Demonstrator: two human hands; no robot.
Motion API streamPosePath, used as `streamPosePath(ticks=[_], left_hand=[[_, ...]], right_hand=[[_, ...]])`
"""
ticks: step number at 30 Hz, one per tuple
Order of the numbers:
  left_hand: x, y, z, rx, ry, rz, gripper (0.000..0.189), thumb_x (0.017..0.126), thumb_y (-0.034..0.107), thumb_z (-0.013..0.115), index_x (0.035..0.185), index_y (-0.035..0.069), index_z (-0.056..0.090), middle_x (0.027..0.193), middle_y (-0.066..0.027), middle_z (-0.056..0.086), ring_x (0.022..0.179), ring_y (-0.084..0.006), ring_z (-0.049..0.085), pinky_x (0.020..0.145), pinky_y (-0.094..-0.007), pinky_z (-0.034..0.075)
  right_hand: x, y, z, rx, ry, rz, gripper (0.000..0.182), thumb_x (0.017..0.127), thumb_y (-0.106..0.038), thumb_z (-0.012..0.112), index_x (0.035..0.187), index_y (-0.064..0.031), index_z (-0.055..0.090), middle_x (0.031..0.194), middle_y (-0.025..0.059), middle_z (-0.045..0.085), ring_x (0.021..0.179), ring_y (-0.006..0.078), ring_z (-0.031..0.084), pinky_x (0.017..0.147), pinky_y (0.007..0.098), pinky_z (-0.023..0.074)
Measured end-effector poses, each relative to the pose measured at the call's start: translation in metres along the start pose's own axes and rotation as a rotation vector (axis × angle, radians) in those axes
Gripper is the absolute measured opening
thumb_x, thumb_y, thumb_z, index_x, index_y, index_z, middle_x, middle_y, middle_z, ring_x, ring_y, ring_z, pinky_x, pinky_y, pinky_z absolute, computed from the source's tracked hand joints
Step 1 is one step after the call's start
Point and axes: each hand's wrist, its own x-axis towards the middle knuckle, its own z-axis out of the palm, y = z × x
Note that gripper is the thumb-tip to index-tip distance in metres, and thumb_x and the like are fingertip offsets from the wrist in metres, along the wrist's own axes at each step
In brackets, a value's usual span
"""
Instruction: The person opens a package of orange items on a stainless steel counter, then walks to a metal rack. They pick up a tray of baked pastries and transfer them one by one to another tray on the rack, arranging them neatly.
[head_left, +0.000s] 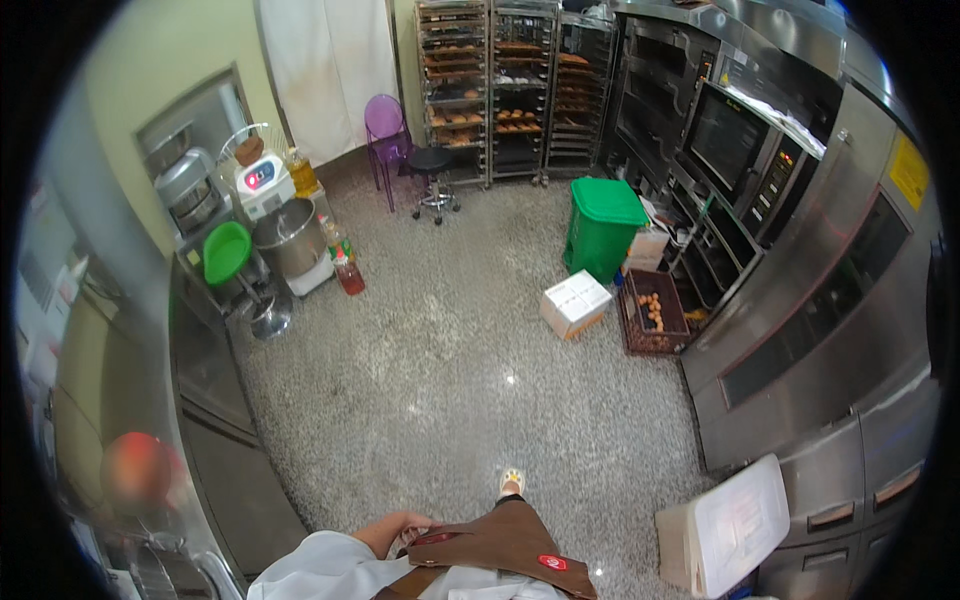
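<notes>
My left hand (414, 525) is at the waist, against the brown apron (502, 536), with its fingers partly hidden by a fold; whether it grips anything cannot be told. A dark red thing (435, 538) shows at the apron's opening beside the fingers. My right hand is out of view. One foot in a light clog (511, 480) is on the speckled floor ahead of me. Farther off, a spiral dough mixer (289, 236) stands at the left, and racks with trays of bread (517, 116) stand at the back.
A white carton (576, 300), a green lidded bin (606, 225) and a brown crate holding eggs (652, 341) stand on the floor at the right, before the ovens (724, 135). A lidded plastic container (739, 525) is at the lower right. A steel counter (217, 420) borders the left, near a green stool (227, 253).
</notes>
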Motion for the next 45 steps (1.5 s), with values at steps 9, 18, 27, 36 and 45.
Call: streamPosePath(ticks=[9,18,27,36,45], left_hand=[[-0.163,0.124,-0.058,-0.575,-0.104,0.086,0.059,0.097,0.051,0.049,0.136,0.007,0.052,0.135,-0.0046,0.054,0.115,-0.0117,0.052,0.094,-0.0227,0.042],[-0.192,0.223,-0.19,-0.831,-0.128,0.507,0.072,0.092,0.056,0.055,0.142,0.006,0.043,0.133,-0.0091,0.056,0.118,-0.0187,0.054,0.1,-0.0341,0.043],[-0.169,0.344,-0.418,-0.321,0.181,0.526,0.066,0.095,0.058,0.046,0.113,-0.002,0.066,0.107,-0.0158,0.066,0.091,-0.0246,0.062,0.076,-0.0408,0.049],[-0.171,0.424,-0.559,0.103,0.501,0.328,0.058,0.092,0.05,0.051,0.103,-0.004,0.068,0.1,-0.0225,0.068,0.085,-0.032,0.066,0.078,-0.0429,0.05],[-0.206,0.569,-0.693,-0.462,0.535,1.029,0.056,0.077,0.057,0.066,0.108,0.01,0.069,0.096,-0.0193,0.069,0.083,-0.0363,0.066,0.071,-0.0406,0.052]], right_hand=[[0.194,-0.179,-0.031,-0.322,-0.176,-0.054,0.045,0.094,-0.032,0.051,0.121,0.004,0.056,0.115,0.0164,0.06,0.103,0.0255,0.059,0.088,0.039,0.0484],[0.353,-0.331,-0.034,-0.447,-0.239,-0.015,0.045,0.094,-0.033,0.051,0.118,0.005,0.058,0.111,0.0164,0.063,0.1,0.0252,0.061,0.086,0.0388,0.0496],[0.482,-0.487,-0.046,-0.369,-0.19,0.124,0.046,0.094,-0.034,0.051,0.115,0.0061,0.061,0.108,0.0164,0.066,0.097,0.0249,0.063,0.085,0.0386,0.0507],[0.67,-0.564,0.002,-0.385,-0.359,0.175,0.045,0.091,-0.034,0.054,0.106,0.0069,0.066,0.1,0.0179,0.07,0.091,0.0263,0.067,0.081,0.0393,0.0525],[0.788,-0.897,-0.033,-0.944,-0.11,-0.444,0.031,0.076,-0.029,0.061,0.08,-0.0006,0.071,0.085,0.0229,0.069,0.08,0.0384,0.069,0.07,0.0478,0.0549]])
